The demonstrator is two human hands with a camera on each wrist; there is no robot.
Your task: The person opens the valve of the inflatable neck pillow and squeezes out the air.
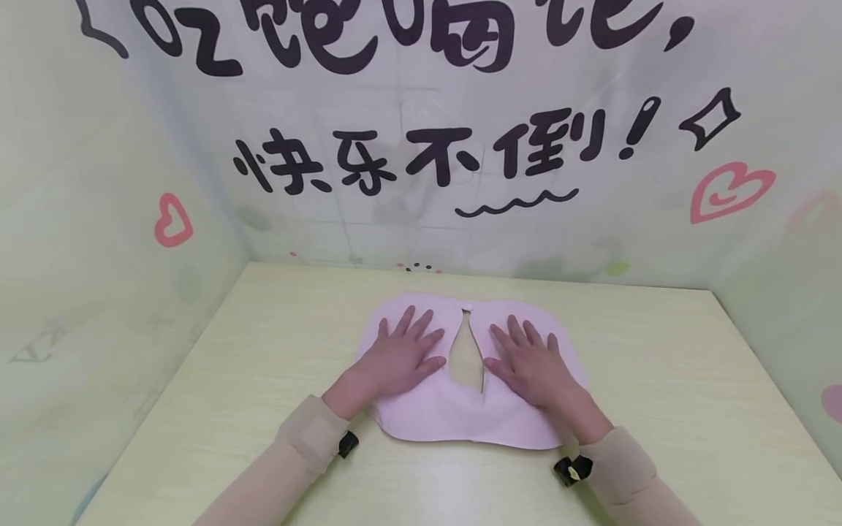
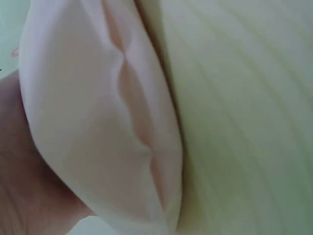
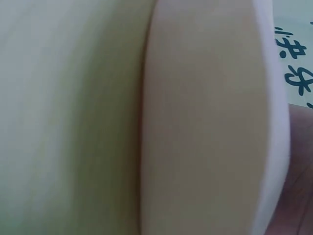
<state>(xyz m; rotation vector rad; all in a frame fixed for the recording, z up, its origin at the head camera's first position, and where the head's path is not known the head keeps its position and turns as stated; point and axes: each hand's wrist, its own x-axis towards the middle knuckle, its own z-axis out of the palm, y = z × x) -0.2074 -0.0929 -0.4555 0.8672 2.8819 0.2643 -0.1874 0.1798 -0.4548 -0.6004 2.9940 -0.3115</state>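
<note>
A pale pink neck pillow (image 1: 483, 416) lies on the table, its two ends meeting at a small fastener at the far side. A teardrop-shaped hole runs through its middle, showing the tabletop. My left hand (image 1: 397, 359) rests on the pillow's left half, fingers spread. On the right half lies my right hand (image 1: 531, 365), its fingers also spread. The left wrist view shows the pillow's side (image 2: 93, 112) with a wavy seam, beside part of the hand. In the right wrist view the pillow's smooth side (image 3: 205, 117) hides most of the hand.
The light wood-grain table (image 1: 263, 351) extends around the pillow on all sides. Behind it hangs a whitish printed curtain (image 1: 421, 95) with black lettering and pink hearts, with similar sheets at left and right. Dark wrist cameras (image 1: 572, 470) sit under both sleeves.
</note>
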